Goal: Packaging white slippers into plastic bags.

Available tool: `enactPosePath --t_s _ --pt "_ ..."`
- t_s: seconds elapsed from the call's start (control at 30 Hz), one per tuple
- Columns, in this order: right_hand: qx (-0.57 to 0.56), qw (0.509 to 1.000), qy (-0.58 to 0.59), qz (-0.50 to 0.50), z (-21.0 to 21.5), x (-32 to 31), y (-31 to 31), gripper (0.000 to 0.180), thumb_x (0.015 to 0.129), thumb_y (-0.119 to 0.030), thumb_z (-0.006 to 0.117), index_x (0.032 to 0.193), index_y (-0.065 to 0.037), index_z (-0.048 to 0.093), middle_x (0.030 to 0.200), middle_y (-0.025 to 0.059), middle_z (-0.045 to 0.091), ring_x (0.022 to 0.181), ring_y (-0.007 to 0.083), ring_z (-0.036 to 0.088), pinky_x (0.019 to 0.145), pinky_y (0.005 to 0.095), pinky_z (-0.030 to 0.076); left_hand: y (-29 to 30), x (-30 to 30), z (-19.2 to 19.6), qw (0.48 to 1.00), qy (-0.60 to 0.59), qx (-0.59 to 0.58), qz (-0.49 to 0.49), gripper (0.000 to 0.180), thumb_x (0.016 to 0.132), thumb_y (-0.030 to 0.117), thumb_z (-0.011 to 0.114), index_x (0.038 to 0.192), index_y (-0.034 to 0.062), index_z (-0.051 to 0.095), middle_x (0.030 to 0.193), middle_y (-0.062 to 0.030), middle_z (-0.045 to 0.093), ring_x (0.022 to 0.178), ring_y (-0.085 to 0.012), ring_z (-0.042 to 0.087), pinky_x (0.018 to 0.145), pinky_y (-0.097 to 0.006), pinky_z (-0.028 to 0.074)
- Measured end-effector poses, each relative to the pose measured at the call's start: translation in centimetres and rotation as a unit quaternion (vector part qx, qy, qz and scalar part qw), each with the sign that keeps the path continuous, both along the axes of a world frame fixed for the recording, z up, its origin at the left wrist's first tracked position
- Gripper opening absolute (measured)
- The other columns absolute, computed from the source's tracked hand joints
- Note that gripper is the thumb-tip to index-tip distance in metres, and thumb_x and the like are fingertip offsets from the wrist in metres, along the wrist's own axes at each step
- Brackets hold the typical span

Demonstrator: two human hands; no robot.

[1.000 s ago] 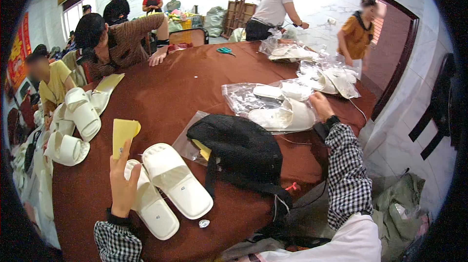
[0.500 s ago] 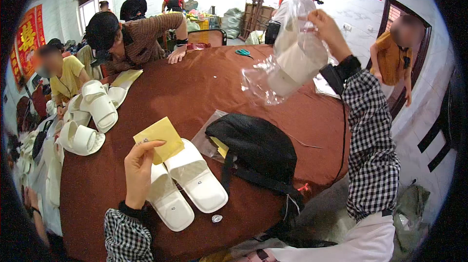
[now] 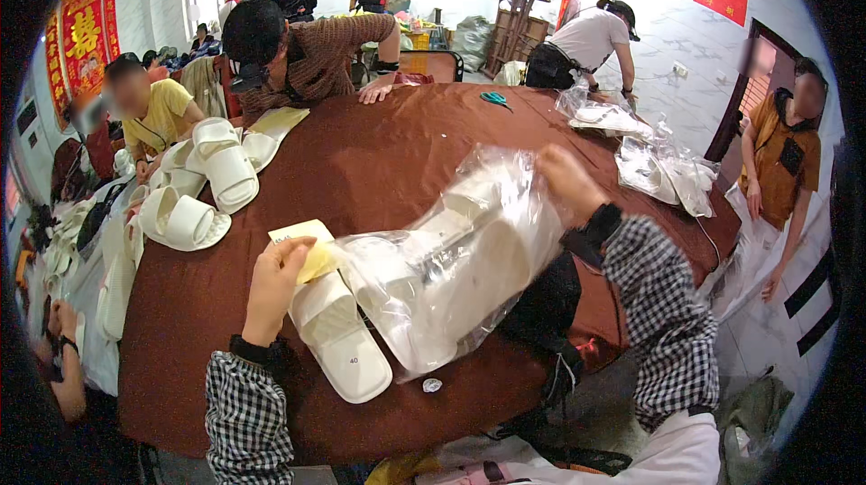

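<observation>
My left hand (image 3: 273, 288) pinches a small yellow piece of paper (image 3: 305, 234) between thumb and fingers. My right hand (image 3: 570, 180), slightly blurred, grips the top of a clear plastic bag (image 3: 483, 255) with white slippers inside. The bag hangs slantwise over the table, its lower end across a loose pair. Of that pair, the left white slipper (image 3: 350, 360) lies mostly uncovered beneath the paper. The right white slipper (image 3: 417, 354) shows through the plastic. A black mesh bag (image 3: 548, 300) is largely hidden behind the bagged slippers.
The brown cloth-covered table (image 3: 361, 174) holds more white slippers (image 3: 225, 169) at its left edge. Bagged slippers (image 3: 666, 176) lie at the far right. Blue-green scissors (image 3: 495, 100) rest at the back, a crumpled scrap (image 3: 432, 386) in front. Several people stand or lean around the table.
My right hand has come down and left, bringing the bagged slippers from the air over the loose pair and black bag. The paper stays in my left hand. The view has shifted.
</observation>
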State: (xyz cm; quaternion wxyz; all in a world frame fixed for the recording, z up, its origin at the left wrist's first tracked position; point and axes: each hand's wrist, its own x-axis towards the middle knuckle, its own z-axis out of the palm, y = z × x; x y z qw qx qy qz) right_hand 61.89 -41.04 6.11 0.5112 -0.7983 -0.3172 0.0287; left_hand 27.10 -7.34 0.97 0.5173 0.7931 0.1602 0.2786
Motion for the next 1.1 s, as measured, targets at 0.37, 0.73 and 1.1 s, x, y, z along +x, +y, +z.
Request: enactPosePath --t_s 0.37,0.73,1.1 --pt "-0.204 0.971 -0.112 -0.06 -1.9 -1.0 -0.4 0.027 0.095 -0.022 0.051 0.106 0.0 0.06 0.096 0.0246 0.067 0.093 0.0419 0.064 0.08 0.0442 0.05 -4.2 -3.0 3.0 0.896 0.07 0.419 0.128 0.015 0.078 0.0 0.059 0.089 -0.0003 0.07 0.098 -0.0157 0.059 0.089 -0.0349 0.064 0.076 -0.04 0.052" --pt "-0.168 0.975 -0.144 -0.01 -3.2 -0.7 -0.9 0.026 0.095 -0.019 0.05 0.109 0.0 0.06 0.099 0.0236 0.068 0.094 0.0368 0.066 0.082 0.0417 0.051 -6.8 1.8 3.9 0.922 0.008 0.383 0.052 0.046 0.077 0.045 0.075 0.095 0.0032 0.073 0.098 -0.0136 0.063 0.08 -0.032 0.065 0.07 -0.042 0.053" --pt "-0.135 0.983 -0.127 -0.009 -3.5 -1.0 -0.7 0.026 0.096 -0.017 0.051 0.114 -0.001 0.059 0.103 0.0253 0.067 0.1 0.0383 0.065 0.086 0.0428 0.051 -5.2 5.5 2.0 0.925 0.071 0.367 -0.06 0.034 0.082 0.03 0.073 0.103 0.0041 0.069 0.103 -0.0155 0.065 0.096 -0.034 0.063 0.085 -0.042 0.049"
